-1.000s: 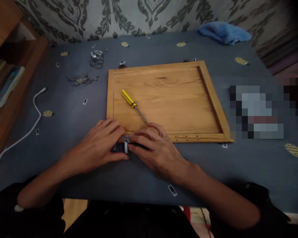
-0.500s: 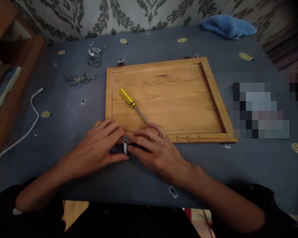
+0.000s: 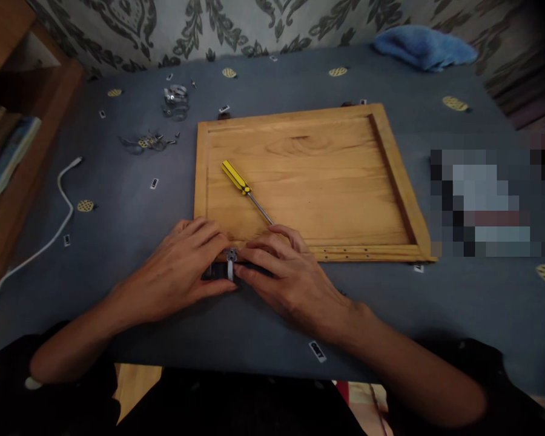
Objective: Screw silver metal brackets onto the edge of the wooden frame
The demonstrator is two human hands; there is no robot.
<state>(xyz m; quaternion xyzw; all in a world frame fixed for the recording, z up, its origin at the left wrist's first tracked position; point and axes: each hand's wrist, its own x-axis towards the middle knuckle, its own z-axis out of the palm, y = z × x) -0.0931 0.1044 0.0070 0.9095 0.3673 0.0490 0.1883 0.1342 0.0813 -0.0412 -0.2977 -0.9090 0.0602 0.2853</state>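
A framed wooden panel (image 3: pixel 327 181) lies flat on the blue-grey table cover. At its near-left corner sits a small metal hinge (image 3: pixel 229 261). My left hand (image 3: pixel 181 272) and my right hand (image 3: pixel 286 275) meet over it, fingers curled and pinched on its two sides. Most of the hinge is hidden under the fingers. A yellow-handled screwdriver (image 3: pixel 240 183) rests on the panel just beyond my right fingers, its tip pointing toward them.
Loose metal hardware (image 3: pixel 175 100) and small screws (image 3: pixel 148 143) lie at the back left. A white cable (image 3: pixel 61 200) curls along the left side. A blue cloth (image 3: pixel 424 47) sits at the back right. Small printed tags dot the cover. A wooden shelf stands left.
Both hands stay pinched on the hinge at the panel's corner. Only the camera view has shifted slightly.
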